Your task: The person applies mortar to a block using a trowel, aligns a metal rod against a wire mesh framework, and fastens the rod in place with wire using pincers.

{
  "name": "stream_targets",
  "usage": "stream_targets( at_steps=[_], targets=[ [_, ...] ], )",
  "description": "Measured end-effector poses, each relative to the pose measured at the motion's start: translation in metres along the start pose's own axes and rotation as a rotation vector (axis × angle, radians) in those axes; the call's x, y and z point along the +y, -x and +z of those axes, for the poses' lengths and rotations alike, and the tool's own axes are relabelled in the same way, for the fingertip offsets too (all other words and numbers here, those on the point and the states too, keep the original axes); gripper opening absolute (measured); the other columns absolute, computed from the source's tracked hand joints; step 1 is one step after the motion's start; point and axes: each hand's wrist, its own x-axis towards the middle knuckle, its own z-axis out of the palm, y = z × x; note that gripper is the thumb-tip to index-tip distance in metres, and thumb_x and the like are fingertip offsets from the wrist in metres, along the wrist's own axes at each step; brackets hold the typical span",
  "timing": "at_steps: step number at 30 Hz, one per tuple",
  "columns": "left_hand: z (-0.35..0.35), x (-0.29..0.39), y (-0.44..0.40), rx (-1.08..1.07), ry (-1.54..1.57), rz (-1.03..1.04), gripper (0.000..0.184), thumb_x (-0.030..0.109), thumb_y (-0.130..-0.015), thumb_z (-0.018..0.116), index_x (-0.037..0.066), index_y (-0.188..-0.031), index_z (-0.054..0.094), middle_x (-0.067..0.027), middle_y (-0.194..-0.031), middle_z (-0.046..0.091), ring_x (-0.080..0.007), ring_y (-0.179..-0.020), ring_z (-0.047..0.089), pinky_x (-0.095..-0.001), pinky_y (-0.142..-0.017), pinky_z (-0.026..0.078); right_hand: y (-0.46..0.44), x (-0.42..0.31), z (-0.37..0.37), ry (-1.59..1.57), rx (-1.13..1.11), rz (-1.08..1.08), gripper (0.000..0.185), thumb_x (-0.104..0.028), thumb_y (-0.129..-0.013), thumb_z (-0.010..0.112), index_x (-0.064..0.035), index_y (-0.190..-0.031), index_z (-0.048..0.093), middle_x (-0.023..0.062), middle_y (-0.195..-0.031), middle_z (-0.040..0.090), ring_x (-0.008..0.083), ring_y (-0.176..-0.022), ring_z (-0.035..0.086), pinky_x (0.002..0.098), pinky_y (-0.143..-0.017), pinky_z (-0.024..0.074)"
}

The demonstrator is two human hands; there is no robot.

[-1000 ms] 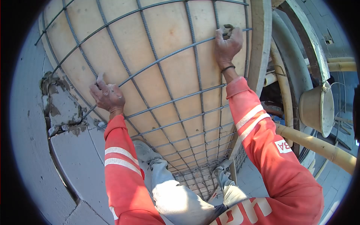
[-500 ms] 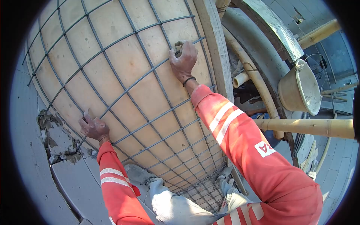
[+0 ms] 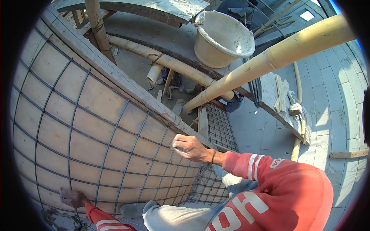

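A grid of tied ribbed steel bars [image 3: 110, 144] lies over tan formwork boards [image 3: 86, 123]. My left hand [image 3: 73, 198] is at the grid's lower left edge, its fingers curled at a steel bar. Near the wooden edge beam [image 3: 127, 86], my right hand [image 3: 189, 147] hovers over the right part of the grid with its fingers closed. Something greyish shows at those fingertips, too small to name. My shoe [image 3: 133, 210] stands low on the grid.
A whitish bucket [image 3: 216, 48] sits on a ledge beyond the beam. A thick bamboo pole [image 3: 269, 59] slants across the right. Below the opening, another person's legs [image 3: 175, 79] show. Stacked boards and a stone chunk [image 3: 295, 109] lie at the right.
The view has swung to the right, bringing the bucket and bamboo pole nearer the middle. My right hand has come off the bars toward my body; my left hand stays at the grid.
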Motion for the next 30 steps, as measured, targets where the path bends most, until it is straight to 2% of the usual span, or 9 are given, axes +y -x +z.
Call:
stream_targets(
  at_steps=[2, 4, 6, 8, 9, 11, 12, 23, 30],
  targets=[
    [-0.001, 0.000, 0.000, -0.076, -0.067, -0.108, 0.051, 0.023, -0.085, 0.045, 0.014, -0.134, 0.057, -0.0166, -0.121, 0.056, -0.0375, -0.108, 0.059, -0.0519, -0.086, 0.050, 0.061, 0.016, -0.064, 0.126, 0.135, 0.221, 0.017, -0.010, -0.084, 0.073, -0.0084, -0.100, 0.067, 0.0071, -0.092, 0.063, 0.0283, -0.082, 0.066, 0.0372, -0.070, 0.0541],
    [0.007, -0.010, 0.000, -0.045, -0.055, -0.051, 0.051, 0.023, -0.085, 0.045, 0.014, -0.133, 0.057, -0.0170, -0.122, 0.056, -0.0377, -0.108, 0.059, -0.0521, -0.086, 0.050, 0.108, 0.036, -0.135, 0.412, 0.365, 0.481, 0.016, -0.005, -0.084, 0.070, -0.0050, -0.100, 0.068, 0.0109, -0.087, 0.064, 0.0290, -0.079, 0.066, 0.0349, -0.068, 0.0522],
    [0.011, -0.016, 0.001, -0.013, -0.039, -0.003, 0.050, 0.023, -0.085, 0.044, 0.014, -0.133, 0.057, -0.0173, -0.122, 0.056, -0.0378, -0.108, 0.060, -0.0523, -0.087, 0.050, 0.139, 0.057, -0.202, 0.670, 0.646, 0.566, 0.016, -0.005, -0.083, 0.070, -0.0018, -0.098, 0.067, 0.0128, -0.085, 0.063, 0.0276, -0.074, 0.063, 0.0353, -0.070, 0.0507],
    [0.010, -0.016, -0.002, -0.013, -0.058, 0.002, 0.050, 0.025, -0.086, 0.043, 0.014, -0.133, 0.057, -0.0176, -0.122, 0.057, -0.0384, -0.108, 0.060, -0.0528, -0.087, 0.049, 0.166, 0.076, -0.257, 0.855, 0.671, 0.553, 0.018, -0.006, -0.081, 0.072, -0.0022, -0.098, 0.068, 0.0125, -0.084, 0.061, 0.0289, -0.075, 0.061, 0.0375, -0.072, 0.0501],
    [0.010, -0.014, -0.002, -0.016, -0.055, 0.006, 0.050, 0.025, -0.086, 0.043, 0.014, -0.133, 0.057, -0.0176, -0.122, 0.057, -0.0384, -0.108, 0.060, -0.0528, -0.087, 0.049, 0.172, 0.079, -0.270, 0.858, 0.672, 0.559, 0.018, -0.006, -0.081, 0.072, -0.0022, -0.098, 0.068, 0.0125, -0.084, 0.061, 0.0289, -0.075, 0.061, 0.0375, -0.072, 0.0501],
    [0.005, -0.009, -0.002, -0.002, -0.076, -0.014, 0.051, 0.028, -0.086, 0.042, 0.014, -0.133, 0.057, -0.0172, -0.122, 0.057, -0.0390, -0.108, 0.060, -0.0529, -0.088, 0.049, 0.178, 0.084, -0.287, 0.935, 0.468, 0.580, 0.021, -0.009, -0.080, 0.075, -0.0022, -0.098, 0.068, 0.0126, -0.087, 0.060, 0.0300, -0.081, 0.061, 0.0394, -0.075, 0.0490],
    [0.004, -0.008, -0.004, -0.006, -0.076, -0.010, 0.051, 0.028, -0.086, 0.042, 0.014, -0.133, 0.057, -0.0172, -0.122, 0.057, -0.0390, -0.108, 0.060, -0.0529, -0.088, 0.049, 0.175, 0.084, -0.287, 0.899, 0.417, 0.498, 0.024, -0.015, -0.079, 0.077, -0.0035, -0.098, 0.068, 0.0125, -0.089, 0.059, 0.0313, -0.086, 0.060, 0.0408, -0.076, 0.0479],
    [0.013, -0.022, -0.002, 0.005, -0.084, 0.079, 0.051, 0.031, -0.090, 0.039, 0.022, -0.137, 0.057, -0.0140, -0.125, 0.057, -0.0348, -0.111, 0.060, -0.0499, -0.089, 0.050, 0.174, 0.108, -0.272, 1.084, 0.395, 0.477, 0.015, -0.019, -0.082, 0.076, -0.0085, -0.089, 0.068, 0.0073, -0.092, 0.061, 0.0293, -0.087, 0.059, 0.0420, -0.076, 0.0431],
    [0.012, -0.019, -0.002, 0.006, -0.073, 0.004, 0.047, 0.029, -0.091, 0.041, 0.019, -0.133, 0.059, -0.0136, -0.124, 0.057, -0.0343, -0.111, 0.059, -0.0497, -0.088, 0.050, 0.181, 0.101, -0.274, 1.193, 0.331, 0.347, 0.015, -0.017, -0.081, 0.076, -0.0089, -0.086, 0.065, 0.0054, -0.092, 0.061, 0.0273, -0.085, 0.057, 0.0403, -0.075, 0.0413]
  ],
)
